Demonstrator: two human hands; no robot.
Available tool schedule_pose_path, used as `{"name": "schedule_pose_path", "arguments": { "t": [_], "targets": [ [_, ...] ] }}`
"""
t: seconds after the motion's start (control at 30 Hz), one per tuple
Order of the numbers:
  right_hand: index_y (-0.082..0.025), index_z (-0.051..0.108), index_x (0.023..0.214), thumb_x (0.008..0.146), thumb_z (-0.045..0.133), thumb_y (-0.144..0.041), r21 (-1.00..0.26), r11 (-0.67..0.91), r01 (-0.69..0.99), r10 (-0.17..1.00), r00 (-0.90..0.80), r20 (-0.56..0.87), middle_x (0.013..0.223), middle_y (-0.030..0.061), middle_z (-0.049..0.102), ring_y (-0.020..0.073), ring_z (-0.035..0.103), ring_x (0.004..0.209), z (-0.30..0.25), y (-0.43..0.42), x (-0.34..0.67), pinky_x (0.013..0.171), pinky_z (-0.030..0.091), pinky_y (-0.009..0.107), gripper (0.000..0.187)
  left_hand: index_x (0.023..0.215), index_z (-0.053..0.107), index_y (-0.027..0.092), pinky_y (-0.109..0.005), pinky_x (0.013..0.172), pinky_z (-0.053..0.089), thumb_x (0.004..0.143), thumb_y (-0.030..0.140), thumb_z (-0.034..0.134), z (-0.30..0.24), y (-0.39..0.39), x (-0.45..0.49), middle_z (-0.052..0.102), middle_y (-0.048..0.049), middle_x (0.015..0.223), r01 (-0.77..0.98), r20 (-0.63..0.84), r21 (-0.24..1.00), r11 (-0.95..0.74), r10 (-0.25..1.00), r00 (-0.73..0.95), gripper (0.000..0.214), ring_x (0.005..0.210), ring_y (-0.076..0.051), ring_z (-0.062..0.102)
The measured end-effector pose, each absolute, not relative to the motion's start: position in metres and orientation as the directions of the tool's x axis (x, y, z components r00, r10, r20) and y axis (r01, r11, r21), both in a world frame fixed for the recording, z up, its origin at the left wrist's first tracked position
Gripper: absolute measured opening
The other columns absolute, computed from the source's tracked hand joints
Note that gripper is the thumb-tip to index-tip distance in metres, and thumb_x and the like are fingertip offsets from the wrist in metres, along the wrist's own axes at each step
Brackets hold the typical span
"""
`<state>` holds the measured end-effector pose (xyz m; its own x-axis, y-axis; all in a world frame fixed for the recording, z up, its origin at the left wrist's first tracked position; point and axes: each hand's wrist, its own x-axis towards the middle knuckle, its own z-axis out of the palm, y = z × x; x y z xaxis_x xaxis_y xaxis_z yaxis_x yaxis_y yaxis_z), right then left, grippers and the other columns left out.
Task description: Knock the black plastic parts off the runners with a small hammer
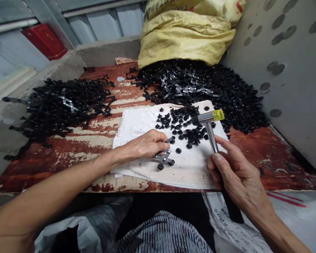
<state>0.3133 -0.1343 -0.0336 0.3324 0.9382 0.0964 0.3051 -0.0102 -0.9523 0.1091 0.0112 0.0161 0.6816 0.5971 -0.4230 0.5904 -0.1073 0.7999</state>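
My left hand (150, 144) is closed on a small black and grey scissor-hinged linkage (163, 157) with round ends, low over a white cloth (139, 123). In my right hand (233, 172) is a mallet (212, 135) with a metal shaft, a black grip, one yellow plastic face and one black face. Its head is raised above the right part of the cloth, apart from the linkage. Many small round black caps (191, 135) lie scattered on the cloth, just beyond my left fingers. Part of the linkage is hidden by those fingers.
A large heap of black linkages (242, 98) spills from a yellow woven sack (184, 38) at the back right. Another pile of black linkages (63, 105) lies at left on the worn red-brown board (89, 154). A grey wall (292, 80) borders the right side.
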Motion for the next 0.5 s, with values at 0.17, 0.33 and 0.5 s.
{"name": "schedule_pose_path", "arguments": {
  "t": [0.17,0.33,0.5],
  "targets": [
    [-0.026,0.052,0.138,0.097,0.051,-0.036,-0.959,-0.007,0.284,0.943,0.321,0.088,0.067,-0.0030,0.055,0.0137,0.045,0.045,-0.0330,-0.1339,0.3134,0.037,0.040,0.026,0.042,0.065,0.055,0.016,-0.023,0.045,0.023,0.087,0.029,0.057,0.0150,0.0111,0.1082,0.044,0.0036,0.054,0.592,-0.441,0.802,-0.078,0.591,0.676,0.026,0.047,-0.007,0.033],
    [-0.025,0.053,0.137,0.097,0.051,-0.033,-0.961,-0.005,0.276,0.943,0.320,0.087,0.066,-0.0032,0.054,0.0140,0.046,0.046,-0.0315,-0.1336,0.3125,0.038,0.040,0.026,0.041,0.065,0.055,0.015,-0.022,0.045,0.023,0.087,0.028,0.056,0.0151,0.0109,0.1091,0.044,0.0034,0.054,0.589,-0.440,0.804,-0.078,0.589,0.678,0.026,0.047,-0.007,0.034],
    [-0.026,0.052,0.138,0.097,0.051,-0.034,-0.956,0.000,0.294,0.943,0.318,0.097,0.066,-0.0035,0.054,0.0139,0.046,0.046,-0.0326,-0.1343,0.3130,0.038,0.040,0.026,0.042,0.062,0.054,0.016,-0.022,0.045,0.023,0.086,0.025,0.057,0.0167,0.0109,0.1108,0.043,0.0035,0.053,0.594,-0.439,0.801,-0.071,0.606,0.663,0.026,0.047,-0.007,0.033]
  ]
}}
